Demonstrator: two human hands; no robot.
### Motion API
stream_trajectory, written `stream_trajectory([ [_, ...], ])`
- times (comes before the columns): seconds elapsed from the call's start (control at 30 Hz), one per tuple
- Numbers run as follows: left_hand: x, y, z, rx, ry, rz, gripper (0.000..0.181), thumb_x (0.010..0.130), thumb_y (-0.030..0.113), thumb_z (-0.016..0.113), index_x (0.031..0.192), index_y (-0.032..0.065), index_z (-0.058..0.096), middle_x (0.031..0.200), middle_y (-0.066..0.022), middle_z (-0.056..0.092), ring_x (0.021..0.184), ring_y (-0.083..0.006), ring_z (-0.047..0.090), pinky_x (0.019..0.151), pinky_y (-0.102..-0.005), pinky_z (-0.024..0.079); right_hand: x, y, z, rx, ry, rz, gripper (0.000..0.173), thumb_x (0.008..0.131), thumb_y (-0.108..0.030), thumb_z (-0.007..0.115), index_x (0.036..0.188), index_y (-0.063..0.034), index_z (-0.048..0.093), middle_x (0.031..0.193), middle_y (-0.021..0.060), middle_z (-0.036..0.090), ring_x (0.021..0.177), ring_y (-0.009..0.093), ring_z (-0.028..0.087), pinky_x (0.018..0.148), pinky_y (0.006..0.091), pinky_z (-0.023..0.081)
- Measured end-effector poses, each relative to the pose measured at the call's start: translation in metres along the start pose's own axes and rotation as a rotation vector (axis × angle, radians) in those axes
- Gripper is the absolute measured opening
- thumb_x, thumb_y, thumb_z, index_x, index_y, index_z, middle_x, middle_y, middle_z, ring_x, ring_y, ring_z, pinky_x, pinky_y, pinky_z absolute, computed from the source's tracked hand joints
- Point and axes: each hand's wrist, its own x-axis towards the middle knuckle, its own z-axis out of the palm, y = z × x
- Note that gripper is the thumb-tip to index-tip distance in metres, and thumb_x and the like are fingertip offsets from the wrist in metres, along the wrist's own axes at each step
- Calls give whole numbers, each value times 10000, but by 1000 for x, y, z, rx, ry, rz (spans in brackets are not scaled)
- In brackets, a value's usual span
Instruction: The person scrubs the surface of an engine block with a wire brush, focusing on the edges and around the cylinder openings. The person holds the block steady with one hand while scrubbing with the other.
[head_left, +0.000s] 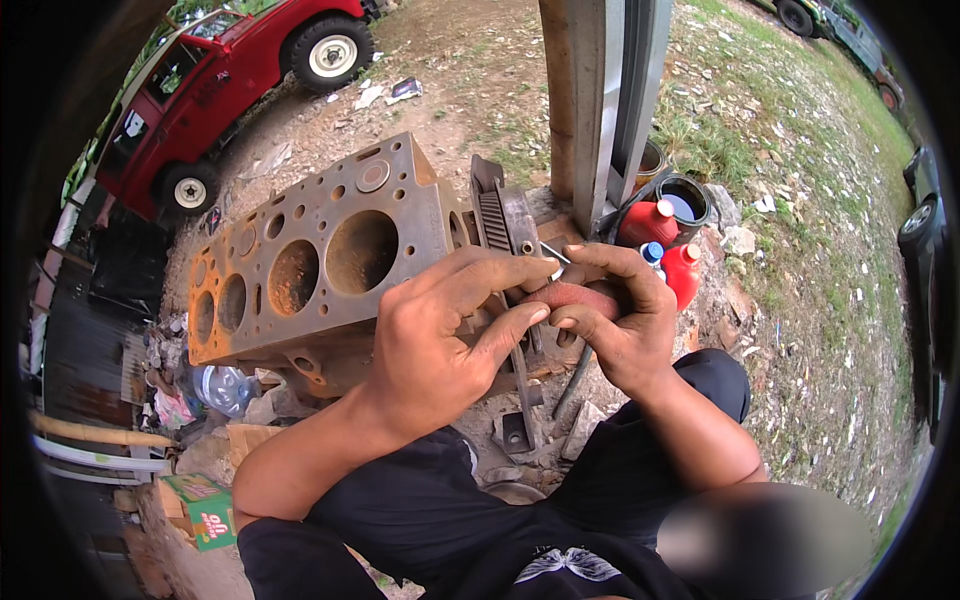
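Note:
Between my left hand (457, 322) and my right hand (619, 311), a curved strip of reddish-brown abrasive paper (574, 296) is pinched by fingers and thumbs. A small shiny metal part (556, 271) shows by my fingertips; I cannot tell whether I hold it. Beyond my left hand stands a rusty engine block (307, 262) with large open cylinder bores, its face orange at the far left end. A toothed gear (493, 219) and a dark metal plate sit at the block's right end, partly behind my fingers.
Metal post (596, 112) behind the gear; red bottles (649, 223) and an open can of dark liquid (682, 206) beside it. Green carton (206, 514) and clear plastic bottle (225, 390) at left. A red off-road vehicle (217, 82) is parked beyond on stony ground.

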Motion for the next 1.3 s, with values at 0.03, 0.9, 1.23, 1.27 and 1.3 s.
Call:
stream_trajectory([
  [0.03, 0, 0, 0, 23, 0, 18, 326, 918, -50, 846, 1236, 12, 816, 1116, -120, 799, 993, -199, 789, 860, -334, 644, 0, 1, 0, -33, -10, -56, 426, 881, -113, 952, 1247, -6, 763, 1115, 109, 829, 982, 143, 789, 893, 308, 631],
  [0.9, -21, -30, -104, 399, 263, 34, 212, 972, 105, 823, 1169, 26, 826, 1109, -169, 827, 986, -304, 798, 889, -377, 612, 34, 39, 5, 228, 128, 258, 417, 1133, -208, 682, 1475, 31, 698, 1344, 114, 773, 1023, 107, 677, 866, 266, 534],
  [1.23, -37, -63, -91, 446, 109, 251, 291, 925, 162, 853, 1190, 47, 814, 1128, -147, 799, 1099, -344, 746, 988, -443, 579, -3, 26, 94, -225, -41, 28, 541, 1189, -287, 550, 1595, 70, 550, 1621, 249, 600, 1522, 329, 564, 1263, 420, 418],
  [1.27, -38, -63, -87, 472, 100, 242, 312, 926, 193, 844, 1202, 51, 806, 1120, -136, 799, 1102, -340, 738, 1007, -454, 566, -15, 30, 97, -274, -69, -3, 655, 1181, -387, 504, 1643, 74, 442, 1674, 276, 505, 1571, 373, 477, 1296, 447, 356],
  [1.3, -37, -60, -83, 472, 102, 237, 325, 931, 192, 846, 1222, 55, 806, 1127, -146, 796, 1093, -352, 738, 1004, -462, 567, -27, 32, 98, -323, -95, -37, 776, 1173, -487, 458, 1690, 78, 333, 1726, 302, 411, 1619, 417, 390, 1328, 473, 295],
])
